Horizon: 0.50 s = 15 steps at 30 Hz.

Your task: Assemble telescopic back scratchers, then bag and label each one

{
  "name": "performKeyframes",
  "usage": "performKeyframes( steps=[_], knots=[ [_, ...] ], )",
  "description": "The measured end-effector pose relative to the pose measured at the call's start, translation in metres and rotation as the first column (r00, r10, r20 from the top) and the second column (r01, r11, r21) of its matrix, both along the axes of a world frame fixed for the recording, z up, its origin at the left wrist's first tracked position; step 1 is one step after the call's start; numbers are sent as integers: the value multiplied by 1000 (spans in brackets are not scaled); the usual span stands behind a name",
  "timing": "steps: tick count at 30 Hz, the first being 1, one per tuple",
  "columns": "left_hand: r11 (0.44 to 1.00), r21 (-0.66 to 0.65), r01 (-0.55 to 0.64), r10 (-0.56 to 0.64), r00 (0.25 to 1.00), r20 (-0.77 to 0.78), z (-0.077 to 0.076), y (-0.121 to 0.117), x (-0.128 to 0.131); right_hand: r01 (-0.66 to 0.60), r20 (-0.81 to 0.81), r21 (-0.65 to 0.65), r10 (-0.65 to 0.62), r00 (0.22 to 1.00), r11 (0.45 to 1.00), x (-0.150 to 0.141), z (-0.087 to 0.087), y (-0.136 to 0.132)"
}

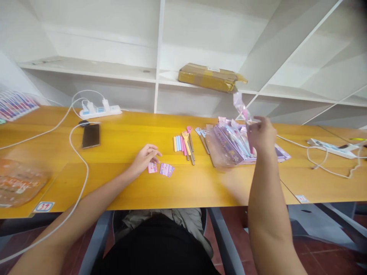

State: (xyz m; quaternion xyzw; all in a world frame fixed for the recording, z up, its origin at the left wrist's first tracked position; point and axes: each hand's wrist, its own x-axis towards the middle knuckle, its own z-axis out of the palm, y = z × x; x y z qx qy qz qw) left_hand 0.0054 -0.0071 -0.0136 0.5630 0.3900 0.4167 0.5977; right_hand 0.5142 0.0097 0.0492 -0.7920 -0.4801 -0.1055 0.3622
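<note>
R hand (261, 133): mine, closed on wrapped pink item (244, 112), raised, it appears, over purple box (283, 154); prob. gripped at lower end so wrapper stands clear.
L hand (145, 156): fingers half-curled, nothing seen in grip; by pink card (152, 168), contact can't tell.
Purple cards (165, 170): just R of pink card, overlapping, likely grouped to save space.
Coloured sticks (178, 143): side by side, prob. for easy count.
Claw-headed rods (187, 144): beside sticks, approx. lengthwise, within my reach.
</note>
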Motion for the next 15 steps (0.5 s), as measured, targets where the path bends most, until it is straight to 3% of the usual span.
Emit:
performKeyframes(
  steps=[1,3,7,10,15],
  knots=[
    [1000,2,1,-1,1000,-7,0,0,0,86,35,-142,-81,996,986,11,-11,-2],
    [1000,8,7,-7,1000,-19,-1,0,1,118,34,-297,-113,993,948,24,-37,-3],
    [1000,26,11,-10,999,-45,-2,1,3,84,-13,-399,-98,995,913,33,-74,3],
    [999,46,16,-13,998,-70,-4,2,4,100,-19,-414,-118,993,905,39,-81,9],
    [994,96,42,-26,988,-153,-7,3,0,143,0,-377,-154,988,915,35,-78,7]
  ],
)
